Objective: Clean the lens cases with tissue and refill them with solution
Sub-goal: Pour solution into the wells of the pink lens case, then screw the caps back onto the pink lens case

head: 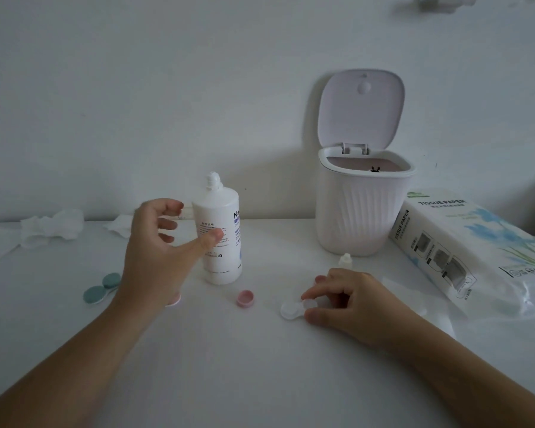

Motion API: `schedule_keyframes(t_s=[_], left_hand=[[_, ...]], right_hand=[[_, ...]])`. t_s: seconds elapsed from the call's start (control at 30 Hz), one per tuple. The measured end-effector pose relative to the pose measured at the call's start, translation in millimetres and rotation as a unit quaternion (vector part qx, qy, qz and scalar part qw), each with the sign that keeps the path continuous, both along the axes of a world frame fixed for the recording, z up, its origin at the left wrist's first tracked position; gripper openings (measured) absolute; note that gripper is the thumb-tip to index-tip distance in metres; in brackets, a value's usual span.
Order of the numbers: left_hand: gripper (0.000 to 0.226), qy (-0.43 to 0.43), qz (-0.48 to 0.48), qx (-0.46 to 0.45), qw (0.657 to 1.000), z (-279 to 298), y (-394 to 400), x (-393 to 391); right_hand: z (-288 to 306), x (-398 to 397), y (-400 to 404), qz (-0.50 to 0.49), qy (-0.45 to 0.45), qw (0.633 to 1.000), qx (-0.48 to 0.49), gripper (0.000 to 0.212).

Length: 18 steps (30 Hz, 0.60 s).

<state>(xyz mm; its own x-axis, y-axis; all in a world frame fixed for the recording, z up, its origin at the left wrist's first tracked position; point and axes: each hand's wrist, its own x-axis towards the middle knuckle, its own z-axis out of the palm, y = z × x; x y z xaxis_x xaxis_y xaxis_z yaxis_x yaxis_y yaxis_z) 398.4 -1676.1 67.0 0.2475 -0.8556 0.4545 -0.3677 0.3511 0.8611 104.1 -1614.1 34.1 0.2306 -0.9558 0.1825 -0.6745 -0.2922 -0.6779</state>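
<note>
White counter (260, 381), white wall behind. Crumpled tissue (51, 225) and teal lens case (101, 288) at left. Left hand (158, 242) spread, nothing gripped, beside uncapped solution bottle (220, 236). Clear lens case (297, 307) pinched by right hand (349, 301). Open-lidded bin (363, 208) and tissue pack (476, 251) at right.

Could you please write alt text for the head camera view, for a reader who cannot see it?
A person's left hand reaches for an uncapped white solution bottle on a white table, while the right hand holds a clear lens case. Nearby lie a pink cap, a green lens case, crumpled tissues, an open bin and a tissue pack.
</note>
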Motion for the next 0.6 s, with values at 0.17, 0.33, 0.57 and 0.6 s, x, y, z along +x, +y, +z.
schedule_keyframes(t_s=[0.17, 0.33, 0.57, 0.6], left_hand=[[0.039, -0.027, -0.037, -0.089, 0.995, 10, 17, -2], [0.027, -0.159, -0.206, -0.079, 0.962, 2, 38, -28], [0.047, -0.37, -0.26, -0.06, 0.89, -12, 45, -51], [0.051, -0.387, -0.259, -0.059, 0.883, -13, 45, -51]], right_hand=[[2, 1, 2, 0.01, 0.014, 1.0, 0.002, 0.016], [4, 2, 4, 0.015, 0.018, 1.0, -0.004, 0.021], [-1, 2, 7, 0.02, 0.05, 0.997, -0.054, 0.034], [-1, 4, 8, 0.02, 0.046, 0.997, -0.057, 0.038]])
